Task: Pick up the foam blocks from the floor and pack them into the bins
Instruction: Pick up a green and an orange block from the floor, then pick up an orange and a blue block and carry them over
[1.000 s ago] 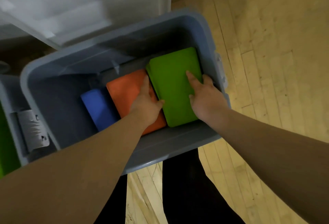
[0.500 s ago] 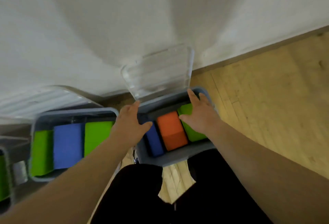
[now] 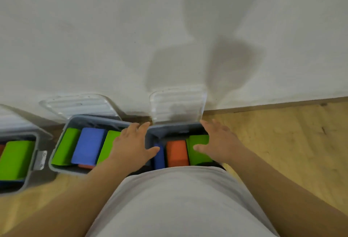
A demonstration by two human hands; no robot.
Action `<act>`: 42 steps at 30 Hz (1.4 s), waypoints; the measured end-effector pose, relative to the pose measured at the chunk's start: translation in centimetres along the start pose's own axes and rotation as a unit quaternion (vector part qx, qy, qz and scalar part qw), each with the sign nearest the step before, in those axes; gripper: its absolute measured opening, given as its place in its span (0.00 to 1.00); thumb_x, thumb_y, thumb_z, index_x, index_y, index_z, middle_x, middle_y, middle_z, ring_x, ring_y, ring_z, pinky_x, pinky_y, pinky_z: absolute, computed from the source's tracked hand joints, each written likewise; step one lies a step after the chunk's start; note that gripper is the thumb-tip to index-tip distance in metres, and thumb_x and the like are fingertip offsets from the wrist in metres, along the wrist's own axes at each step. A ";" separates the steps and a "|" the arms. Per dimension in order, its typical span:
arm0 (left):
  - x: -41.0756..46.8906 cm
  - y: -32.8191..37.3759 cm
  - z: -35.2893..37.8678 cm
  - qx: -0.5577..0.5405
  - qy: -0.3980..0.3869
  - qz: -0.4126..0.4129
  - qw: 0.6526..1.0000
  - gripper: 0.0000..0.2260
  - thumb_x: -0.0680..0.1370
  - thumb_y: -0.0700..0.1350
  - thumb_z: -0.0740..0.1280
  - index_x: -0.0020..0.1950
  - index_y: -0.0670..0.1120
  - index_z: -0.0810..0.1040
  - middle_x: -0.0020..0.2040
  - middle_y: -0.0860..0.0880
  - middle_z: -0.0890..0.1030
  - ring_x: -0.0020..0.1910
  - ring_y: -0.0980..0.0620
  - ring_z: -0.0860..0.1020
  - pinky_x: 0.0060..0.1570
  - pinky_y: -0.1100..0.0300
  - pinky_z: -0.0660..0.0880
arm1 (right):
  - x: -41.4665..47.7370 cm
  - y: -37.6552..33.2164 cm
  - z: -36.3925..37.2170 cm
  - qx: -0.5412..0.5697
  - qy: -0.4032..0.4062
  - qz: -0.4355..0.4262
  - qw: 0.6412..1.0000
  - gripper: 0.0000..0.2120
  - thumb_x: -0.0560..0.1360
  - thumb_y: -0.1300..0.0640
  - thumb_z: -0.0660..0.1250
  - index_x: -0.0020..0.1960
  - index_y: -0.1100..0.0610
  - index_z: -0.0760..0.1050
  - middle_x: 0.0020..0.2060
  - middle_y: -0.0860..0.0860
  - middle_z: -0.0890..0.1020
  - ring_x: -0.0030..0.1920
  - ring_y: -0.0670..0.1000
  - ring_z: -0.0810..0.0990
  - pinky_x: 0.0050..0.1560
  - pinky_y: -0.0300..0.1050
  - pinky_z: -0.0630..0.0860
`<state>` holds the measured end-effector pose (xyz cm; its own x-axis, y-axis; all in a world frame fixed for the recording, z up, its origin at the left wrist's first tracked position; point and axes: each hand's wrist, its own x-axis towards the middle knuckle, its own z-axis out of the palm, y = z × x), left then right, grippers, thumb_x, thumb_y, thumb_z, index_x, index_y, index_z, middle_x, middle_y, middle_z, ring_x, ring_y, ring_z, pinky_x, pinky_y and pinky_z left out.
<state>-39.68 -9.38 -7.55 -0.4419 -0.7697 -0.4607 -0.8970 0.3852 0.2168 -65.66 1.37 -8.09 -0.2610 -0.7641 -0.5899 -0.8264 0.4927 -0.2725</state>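
Left hand [image 3: 131, 146] and right hand [image 3: 218, 142], fingers spread and holding nothing, are over the grey plastic bin's [image 3: 169, 126] side walls. Between them (packed side by side) stand a blue foam block [image 3: 159, 156], an orange foam block [image 3: 177, 153] and a green foam block [image 3: 198, 150].

Leftmost bin [image 3: 34, 143] cut by left edge; right bin [image 3: 169, 129] near wall hidden behind shirt [image 3: 178, 199].
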 end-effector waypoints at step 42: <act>-74.5 24.3 43.3 -0.500 0.237 -0.729 0.402 0.39 0.77 0.66 0.66 0.82 0.55 0.55 0.79 0.50 0.61 0.78 0.45 0.60 0.73 0.49 0.65 | -54.5 -11.6 41.2 -0.618 -0.237 -0.650 0.373 0.41 0.74 0.33 0.65 0.81 0.45 0.55 0.78 0.55 0.62 0.76 0.59 0.64 0.72 0.57 0.67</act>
<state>-28.06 79.39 -5.20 0.8221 0.0919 -0.5619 0.3433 -0.8673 0.3604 -21.34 54.44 -4.13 0.6367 0.2800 -0.7185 0.2232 -0.9588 -0.1759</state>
